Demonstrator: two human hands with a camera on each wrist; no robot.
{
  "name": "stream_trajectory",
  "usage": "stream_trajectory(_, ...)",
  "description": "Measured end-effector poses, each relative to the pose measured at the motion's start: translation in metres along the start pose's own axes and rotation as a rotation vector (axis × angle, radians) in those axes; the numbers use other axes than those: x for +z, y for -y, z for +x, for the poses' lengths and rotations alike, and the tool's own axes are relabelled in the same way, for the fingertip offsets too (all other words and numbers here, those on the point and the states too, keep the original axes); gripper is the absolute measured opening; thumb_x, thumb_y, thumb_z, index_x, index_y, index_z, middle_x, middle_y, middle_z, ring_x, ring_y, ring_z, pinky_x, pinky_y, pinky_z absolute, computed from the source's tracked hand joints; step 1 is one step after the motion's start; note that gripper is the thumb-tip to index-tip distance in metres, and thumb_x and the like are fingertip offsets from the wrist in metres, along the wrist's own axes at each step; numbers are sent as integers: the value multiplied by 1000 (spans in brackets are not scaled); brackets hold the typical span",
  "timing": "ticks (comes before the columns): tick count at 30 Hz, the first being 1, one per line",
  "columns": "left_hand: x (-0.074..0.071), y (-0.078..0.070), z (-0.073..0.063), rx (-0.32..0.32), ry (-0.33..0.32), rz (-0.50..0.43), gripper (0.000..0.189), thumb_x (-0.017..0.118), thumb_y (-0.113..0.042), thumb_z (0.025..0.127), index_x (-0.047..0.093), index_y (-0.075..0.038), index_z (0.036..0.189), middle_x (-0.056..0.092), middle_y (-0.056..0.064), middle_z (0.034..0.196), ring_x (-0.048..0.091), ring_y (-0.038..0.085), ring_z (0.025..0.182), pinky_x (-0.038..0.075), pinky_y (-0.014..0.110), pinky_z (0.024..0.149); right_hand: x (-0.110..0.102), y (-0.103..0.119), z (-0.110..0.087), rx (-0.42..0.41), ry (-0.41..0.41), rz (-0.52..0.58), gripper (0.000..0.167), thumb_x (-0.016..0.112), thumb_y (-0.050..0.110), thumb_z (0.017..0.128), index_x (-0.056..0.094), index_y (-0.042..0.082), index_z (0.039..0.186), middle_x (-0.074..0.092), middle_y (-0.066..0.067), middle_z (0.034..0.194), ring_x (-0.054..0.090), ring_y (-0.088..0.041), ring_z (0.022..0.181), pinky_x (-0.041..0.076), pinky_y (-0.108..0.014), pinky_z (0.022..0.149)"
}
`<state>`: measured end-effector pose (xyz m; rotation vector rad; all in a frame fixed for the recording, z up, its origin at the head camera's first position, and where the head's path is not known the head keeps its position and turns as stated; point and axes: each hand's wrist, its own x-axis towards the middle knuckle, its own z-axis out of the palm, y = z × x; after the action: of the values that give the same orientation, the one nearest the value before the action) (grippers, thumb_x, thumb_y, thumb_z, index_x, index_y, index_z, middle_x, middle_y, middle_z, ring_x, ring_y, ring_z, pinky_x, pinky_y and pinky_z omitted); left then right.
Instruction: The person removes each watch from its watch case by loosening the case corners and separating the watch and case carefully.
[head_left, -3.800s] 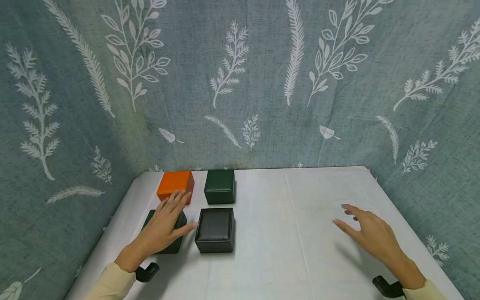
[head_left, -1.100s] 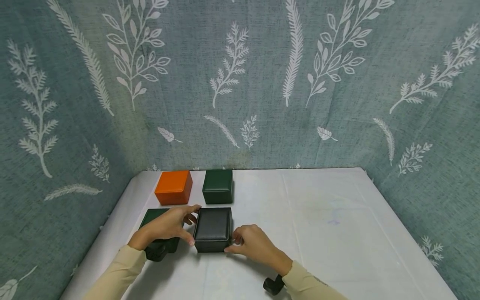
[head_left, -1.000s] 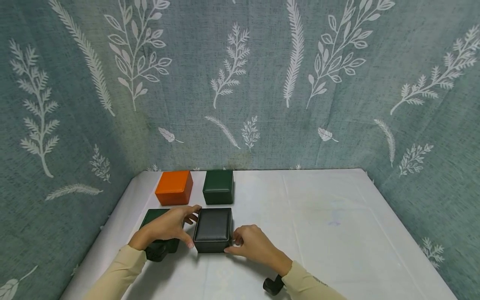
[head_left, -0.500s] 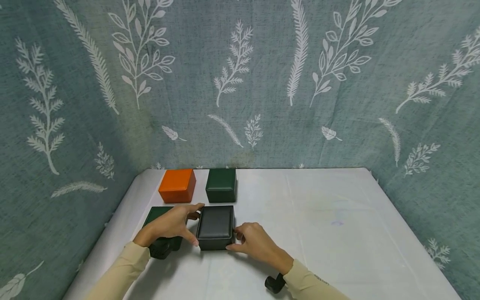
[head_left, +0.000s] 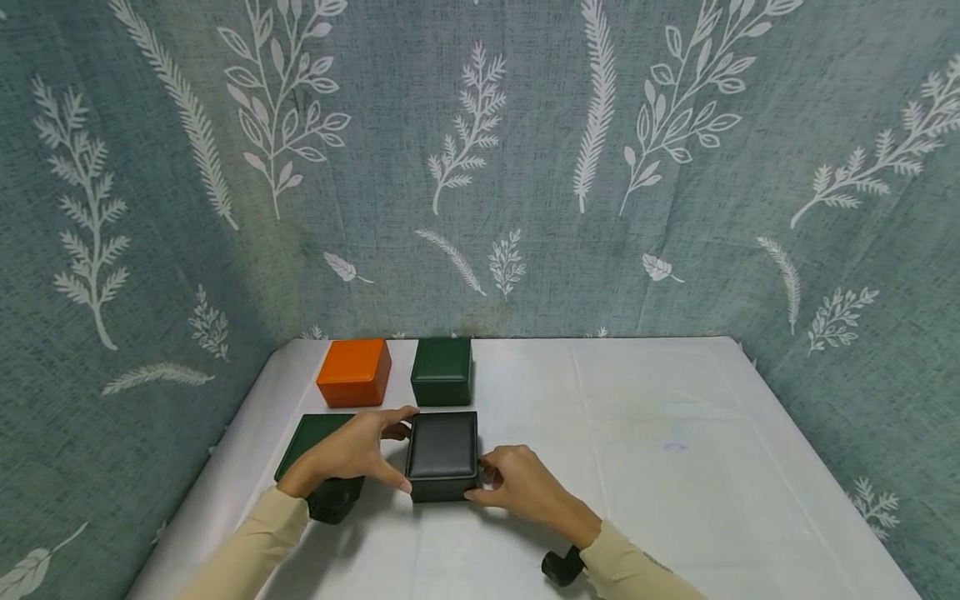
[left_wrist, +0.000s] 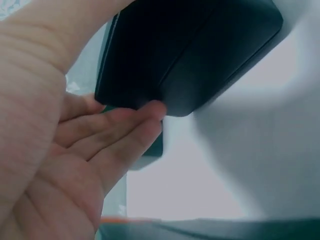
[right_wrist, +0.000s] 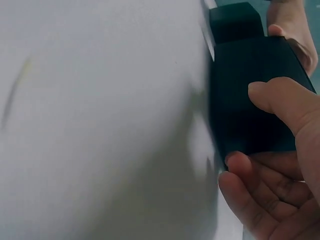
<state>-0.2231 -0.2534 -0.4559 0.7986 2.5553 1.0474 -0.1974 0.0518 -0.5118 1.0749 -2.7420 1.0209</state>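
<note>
In the head view a black leather-look box (head_left: 443,446) stands between both hands, its lid down. My left hand (head_left: 358,450) holds its left side, thumb at the front corner and fingers at the back corner. The right hand (head_left: 531,487) grips the right side, thumb at the front corner. Seen from the left wrist, fingertips meet one end of the black box (left_wrist: 195,55). In the right wrist view, the thumb presses on one face of the black box (right_wrist: 250,120), with the fingers bent at its edge.
Under the left wrist sits a dark green box (head_left: 311,433), partly hidden. Behind stand an orange box (head_left: 355,372) and another dark green box (head_left: 442,371). A white cloth (head_left: 660,483) covers the table; leaf-patterned fabric (head_left: 480,167) rises round its sides.
Both hands have come to the black box from apart, the right from the far right. In the last half second the box has moved slightly right along with the hands.
</note>
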Motion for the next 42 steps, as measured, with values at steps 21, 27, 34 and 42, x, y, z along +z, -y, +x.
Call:
stream_trajectory(21,35,-34,37,79,-75,-12,107,99,-45,64,50,-5,150,67,11,130,65,35,116,49,54,101,-43,-30,-41,21,-8,133,25,87,30,85,77,11,98,72,1,84,58,2,66,52,-21,61)
stream_trajectory(27,48,-40,46,90,-66,-76,112,100,-38,65,44,4,152,55,17,147,62,31,123,48,49,105,-51,-37,-55,30,-15,122,27,87,28,85,77,9,102,72,3,85,59,2,68,53,-21,61)
stream_trajectory(34,64,-45,57,115,-66,-99,109,100,-41,64,47,-1,151,63,7,138,64,20,121,49,39,105,-63,-43,-71,62,-15,112,32,87,32,85,77,9,105,70,7,85,58,2,68,53,-22,61)
stream_trajectory(42,81,-54,71,167,-84,-48,102,97,-50,64,53,-9,147,69,1,129,66,23,118,50,37,103,-74,-53,-90,47,-62,100,31,87,30,85,77,8,105,69,8,84,58,2,68,54,-23,62)
